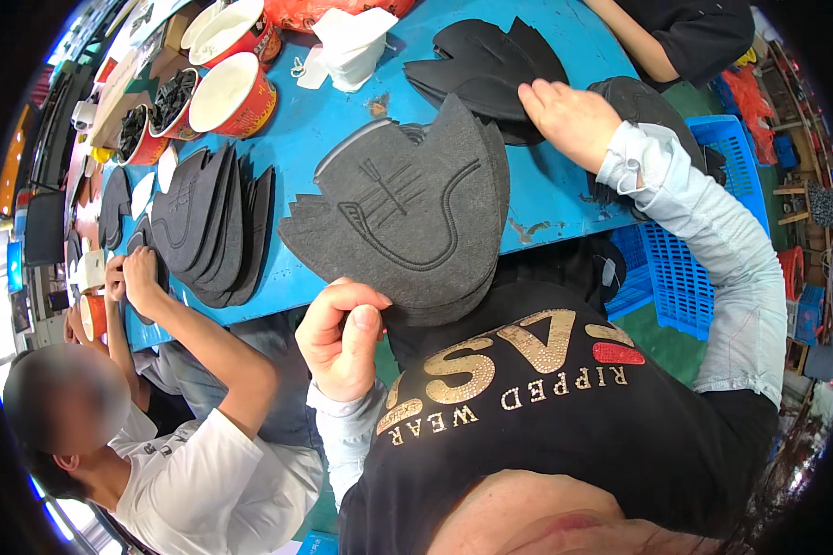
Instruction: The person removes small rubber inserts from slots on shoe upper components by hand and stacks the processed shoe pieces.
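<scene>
In front of me lies a stack of dark grey fabric pieces [407, 208] that look like shoe uppers, with pointed tips and a stitched curved line on the top one. My left hand [344, 340] is at the stack's near left edge, its fingers curled and thumb drawn in against the index finger. Whatever may be between them is too small or hidden to see. To the right, my right hand [572, 118] lies with fingers stretched out on a pile of black pieces [481, 69] of similar shape, not wrapped round any of them.
Another stack of grey pieces [204, 222] stands at left on the blue table [565, 208], beside a co-worker's hands [137, 277]. Red-and-white tubs [234, 95] and white crumpled paper [352, 44] sit farther back. Blue plastic crates [676, 268] stand at right below the table edge.
</scene>
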A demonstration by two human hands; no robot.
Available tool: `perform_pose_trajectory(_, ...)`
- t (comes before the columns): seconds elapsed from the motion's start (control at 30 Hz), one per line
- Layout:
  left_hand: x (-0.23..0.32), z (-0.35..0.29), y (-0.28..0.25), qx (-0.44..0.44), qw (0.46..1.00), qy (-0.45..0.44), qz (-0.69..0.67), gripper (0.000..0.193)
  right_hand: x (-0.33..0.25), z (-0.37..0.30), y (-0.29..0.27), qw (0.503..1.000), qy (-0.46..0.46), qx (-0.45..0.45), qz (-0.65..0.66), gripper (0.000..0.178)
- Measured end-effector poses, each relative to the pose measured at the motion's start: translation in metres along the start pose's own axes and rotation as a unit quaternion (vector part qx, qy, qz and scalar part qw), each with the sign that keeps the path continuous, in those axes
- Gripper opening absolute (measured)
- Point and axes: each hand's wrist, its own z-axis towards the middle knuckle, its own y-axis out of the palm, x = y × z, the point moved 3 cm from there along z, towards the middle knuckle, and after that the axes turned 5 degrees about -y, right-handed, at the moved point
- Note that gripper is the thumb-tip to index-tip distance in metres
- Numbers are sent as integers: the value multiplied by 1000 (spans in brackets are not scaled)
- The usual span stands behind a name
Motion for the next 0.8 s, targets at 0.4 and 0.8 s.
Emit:
perform_pose_trajectory(0.4, 12, 21, 22, -36, 993, -9, -116, 42, -12, 0, 6, 1000, 16, 17, 18, 21)
perform_pose_trajectory(0.8, 6, 42, 54, -60, 841, -124, -524, 73, -95, 16, -132, 836, -39, 294, 461, 23)
